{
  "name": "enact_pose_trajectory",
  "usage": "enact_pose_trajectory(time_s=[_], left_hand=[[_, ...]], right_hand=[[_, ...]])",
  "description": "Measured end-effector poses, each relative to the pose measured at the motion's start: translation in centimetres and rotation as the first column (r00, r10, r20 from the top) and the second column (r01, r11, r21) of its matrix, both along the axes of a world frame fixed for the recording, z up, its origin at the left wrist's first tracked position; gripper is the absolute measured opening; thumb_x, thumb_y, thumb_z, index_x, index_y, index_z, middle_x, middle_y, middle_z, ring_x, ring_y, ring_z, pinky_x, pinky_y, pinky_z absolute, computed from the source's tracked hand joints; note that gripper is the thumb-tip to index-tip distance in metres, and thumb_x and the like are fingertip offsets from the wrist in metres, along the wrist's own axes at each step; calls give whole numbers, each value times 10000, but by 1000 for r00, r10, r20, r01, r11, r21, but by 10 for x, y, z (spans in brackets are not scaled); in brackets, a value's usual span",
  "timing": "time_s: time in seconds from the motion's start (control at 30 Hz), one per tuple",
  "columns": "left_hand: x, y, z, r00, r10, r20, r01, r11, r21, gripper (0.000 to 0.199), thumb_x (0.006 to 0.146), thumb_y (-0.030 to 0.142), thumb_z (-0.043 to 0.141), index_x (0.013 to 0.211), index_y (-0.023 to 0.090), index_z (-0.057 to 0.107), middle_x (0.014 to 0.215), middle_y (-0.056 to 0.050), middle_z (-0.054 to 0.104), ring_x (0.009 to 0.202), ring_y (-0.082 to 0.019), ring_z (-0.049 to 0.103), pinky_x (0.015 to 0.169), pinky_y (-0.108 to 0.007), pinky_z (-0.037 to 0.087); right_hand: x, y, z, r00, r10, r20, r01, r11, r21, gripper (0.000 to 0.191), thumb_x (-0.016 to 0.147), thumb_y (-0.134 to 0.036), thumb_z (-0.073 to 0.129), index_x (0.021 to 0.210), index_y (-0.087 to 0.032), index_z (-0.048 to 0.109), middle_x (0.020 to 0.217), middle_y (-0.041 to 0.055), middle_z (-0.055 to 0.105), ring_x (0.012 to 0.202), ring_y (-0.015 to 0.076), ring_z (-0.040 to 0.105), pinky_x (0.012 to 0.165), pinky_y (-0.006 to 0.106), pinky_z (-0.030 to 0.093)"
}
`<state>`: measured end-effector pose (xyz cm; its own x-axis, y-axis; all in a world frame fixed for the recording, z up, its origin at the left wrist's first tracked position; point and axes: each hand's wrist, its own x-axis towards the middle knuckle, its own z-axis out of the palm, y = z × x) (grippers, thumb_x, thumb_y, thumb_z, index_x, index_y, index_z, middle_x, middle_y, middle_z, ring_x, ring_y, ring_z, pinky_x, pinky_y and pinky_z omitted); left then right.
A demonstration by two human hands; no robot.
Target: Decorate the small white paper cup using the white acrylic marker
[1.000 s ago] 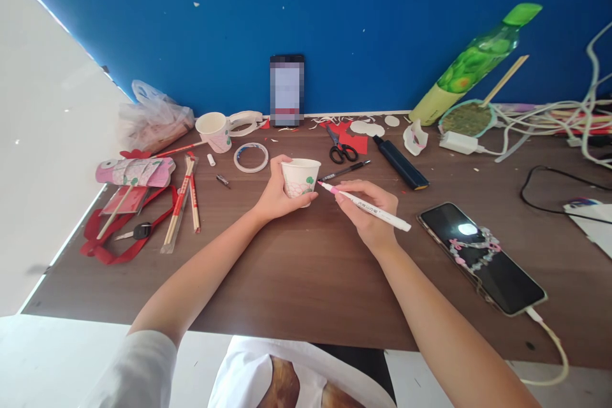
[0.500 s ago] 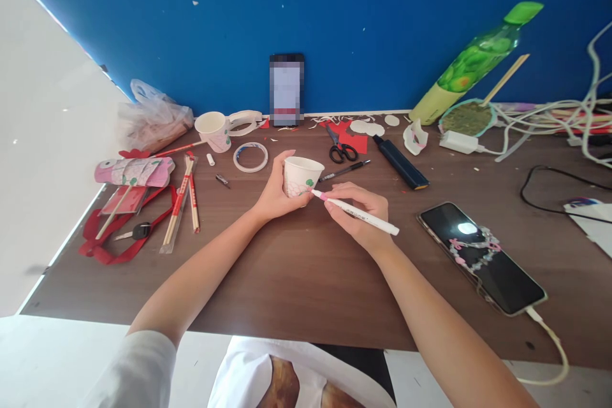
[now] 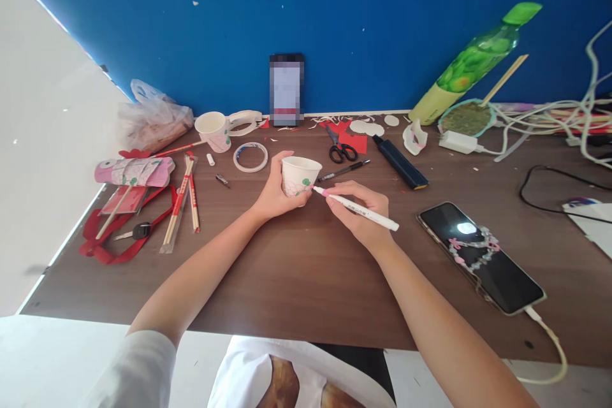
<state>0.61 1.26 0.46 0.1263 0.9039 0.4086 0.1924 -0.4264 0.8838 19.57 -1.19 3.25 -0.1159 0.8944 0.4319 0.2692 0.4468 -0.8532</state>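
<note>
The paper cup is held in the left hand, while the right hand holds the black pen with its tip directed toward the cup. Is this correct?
Not quite: in the head view, the right hand holds a white marker; the black pen lies on the desk. The left hand does hold the paper cup, and the tip does point toward it.

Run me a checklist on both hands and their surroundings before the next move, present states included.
1. Left hand gripping the paper cup: ok.
2. Right hand holding the white marker: ok.
3. Marker tip directed at the cup's side: ok.
4. Tip actually touching the cup: cannot tell.
5. Scissors clear of both hands: ok.
6. Space just behind the cup free: not ok, black pen lies there.
</note>
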Motion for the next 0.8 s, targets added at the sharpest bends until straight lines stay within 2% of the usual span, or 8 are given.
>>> enact_pose_trajectory(time_s=[0.37, 0.6, 0.8], left_hand=[[1, -1, 1, 1000, 3, 20, -3, 1000, -22, 775, 699, 493, 732, 1266, 246, 264, 1089, -58, 475, 900, -173, 544, 821, -350, 490], [-1, 1, -3, 1000, 28, -9, -28, 999, -25, 802, 690, 509, 737, 1281, 249, 262, 1112, -60, 461, 964, -188, 530, 869, -356, 477], [-1, 3, -5, 999, 9, 45, -10, 1000, 13, 815, 688, 551, 732, 1295, 280, 260, 1215, -95, 428, 1066, -234, 537, 891, -394, 483]], right_hand=[[2, 2, -2, 1000, 2, 15, -2, 1000, -7, 60, 731, -216, 691, 757, -242, 739, 771, 25, 730, 773, 199, 680, 765, 365, 553], [2, 2, -3, 1000, 19, 14, -19, 1000, 0, 53, 728, -222, 698, 754, -244, 739, 767, 26, 736, 771, 203, 685, 776, 376, 560], [9, 4, -3, 990, -62, -126, 55, 997, -54, 72, 736, -286, 717, 778, -230, 732, 808, 42, 752, 764, 217, 707, 711, 365, 571]])
